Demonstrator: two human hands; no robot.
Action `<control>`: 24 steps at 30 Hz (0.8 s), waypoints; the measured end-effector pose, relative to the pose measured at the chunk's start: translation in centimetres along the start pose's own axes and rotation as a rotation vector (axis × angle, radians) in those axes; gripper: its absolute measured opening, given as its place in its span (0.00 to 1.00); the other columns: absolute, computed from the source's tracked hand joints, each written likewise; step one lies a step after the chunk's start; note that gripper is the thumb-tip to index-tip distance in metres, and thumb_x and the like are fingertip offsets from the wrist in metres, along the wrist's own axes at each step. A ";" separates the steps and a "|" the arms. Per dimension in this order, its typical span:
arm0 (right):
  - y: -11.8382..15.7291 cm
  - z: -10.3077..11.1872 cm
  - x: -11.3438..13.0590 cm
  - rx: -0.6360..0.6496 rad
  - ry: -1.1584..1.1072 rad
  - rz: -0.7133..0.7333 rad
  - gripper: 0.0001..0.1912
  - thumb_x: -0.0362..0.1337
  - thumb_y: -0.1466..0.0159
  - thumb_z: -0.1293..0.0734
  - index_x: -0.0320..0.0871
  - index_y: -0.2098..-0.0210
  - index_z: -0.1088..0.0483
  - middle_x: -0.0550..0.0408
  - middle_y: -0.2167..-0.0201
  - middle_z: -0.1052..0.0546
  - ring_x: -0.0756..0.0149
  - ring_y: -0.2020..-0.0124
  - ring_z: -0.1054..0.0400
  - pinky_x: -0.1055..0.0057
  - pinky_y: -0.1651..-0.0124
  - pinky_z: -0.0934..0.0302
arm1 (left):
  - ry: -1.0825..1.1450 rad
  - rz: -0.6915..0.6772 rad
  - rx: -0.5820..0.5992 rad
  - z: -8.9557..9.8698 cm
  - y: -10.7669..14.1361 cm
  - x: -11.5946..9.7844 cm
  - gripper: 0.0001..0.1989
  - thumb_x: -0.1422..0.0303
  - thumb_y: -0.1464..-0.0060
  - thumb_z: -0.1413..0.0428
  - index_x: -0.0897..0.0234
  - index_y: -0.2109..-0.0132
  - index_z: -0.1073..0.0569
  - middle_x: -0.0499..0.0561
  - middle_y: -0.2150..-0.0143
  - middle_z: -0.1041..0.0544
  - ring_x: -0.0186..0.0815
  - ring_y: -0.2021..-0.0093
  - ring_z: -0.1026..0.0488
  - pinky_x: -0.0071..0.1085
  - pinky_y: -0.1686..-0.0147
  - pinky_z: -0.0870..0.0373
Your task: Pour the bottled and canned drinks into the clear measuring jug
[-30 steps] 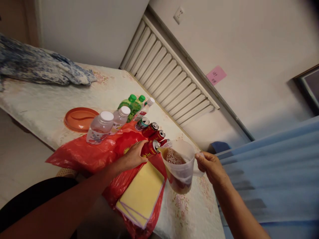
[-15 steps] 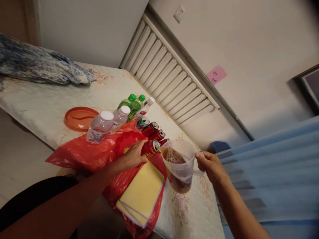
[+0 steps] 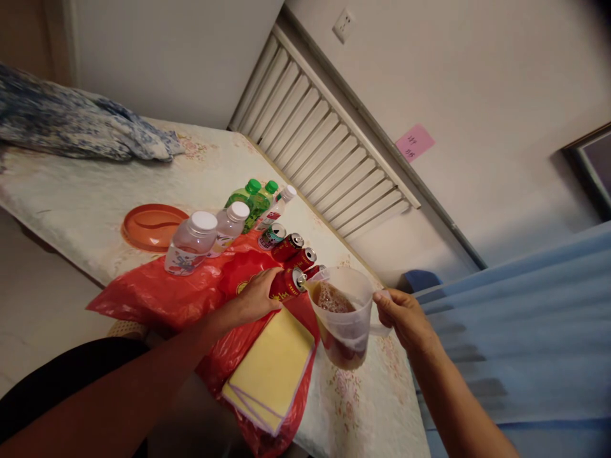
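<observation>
My left hand (image 3: 260, 296) is wrapped round a red drink can (image 3: 287, 284) that has its tab pulled open. The can's top leans against the spout of a clear plastic measuring jug (image 3: 344, 318). Brown liquid with foam fills part of the jug, which is tilted toward the can. My right hand (image 3: 403, 318) grips the jug's handle from the right. Close behind the held can stand several more cans, among them a red one (image 3: 305, 258) and a green one (image 3: 272, 236). Beneath my left hand lies a folded yellow cloth (image 3: 272, 369).
A red plastic bag (image 3: 157, 296) spreads over the floral tablecloth (image 3: 210, 181). White-capped bottles (image 3: 191, 245), green-capped bottles (image 3: 252, 202) and a round orange lid (image 3: 153, 226) stand or lie at the left. Behind are a radiator (image 3: 324, 140) and a blue curtain (image 3: 534, 318).
Hardly anything differs: both hands, the can and the jug keep the same places, and the view has shifted very slightly.
</observation>
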State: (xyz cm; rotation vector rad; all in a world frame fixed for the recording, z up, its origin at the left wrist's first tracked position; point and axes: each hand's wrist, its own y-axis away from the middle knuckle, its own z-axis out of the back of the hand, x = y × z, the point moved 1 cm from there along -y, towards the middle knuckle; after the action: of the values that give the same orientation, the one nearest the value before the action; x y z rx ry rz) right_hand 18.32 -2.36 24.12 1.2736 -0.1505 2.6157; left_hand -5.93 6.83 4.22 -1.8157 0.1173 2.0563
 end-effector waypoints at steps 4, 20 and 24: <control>0.0 0.0 -0.1 0.004 0.002 -0.001 0.29 0.58 0.51 0.25 0.44 0.85 0.42 0.65 0.89 0.45 0.76 0.85 0.55 0.74 0.80 0.60 | -0.001 -0.004 -0.011 0.0 0.0 0.0 0.39 0.77 0.61 0.39 0.61 0.39 0.36 0.58 0.38 0.31 0.49 0.36 0.36 0.44 0.38 0.39; 0.0 0.0 -0.1 0.005 0.005 -0.004 0.30 0.58 0.51 0.25 0.44 0.85 0.42 0.65 0.89 0.45 0.76 0.85 0.55 0.74 0.80 0.60 | -0.035 -0.004 -0.014 -0.1 -0.1 0.0 0.39 0.77 0.61 0.38 0.65 0.39 0.36 0.60 0.37 0.32 0.50 0.36 0.36 0.42 0.37 0.40; 0.0 0.0 -0.1 0.003 0.009 -0.001 0.29 0.58 0.51 0.25 0.44 0.86 0.41 0.65 0.89 0.44 0.76 0.85 0.54 0.73 0.80 0.60 | -0.052 0.002 -0.008 -0.1 -0.1 0.1 0.39 0.76 0.61 0.38 0.63 0.39 0.36 0.60 0.37 0.32 0.49 0.36 0.36 0.43 0.37 0.39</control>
State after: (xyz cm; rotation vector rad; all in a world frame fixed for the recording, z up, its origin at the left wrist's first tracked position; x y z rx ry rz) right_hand 18.41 -2.41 24.04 1.2630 -0.1443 2.6211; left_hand -5.82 6.88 4.08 -1.7660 0.0965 2.1059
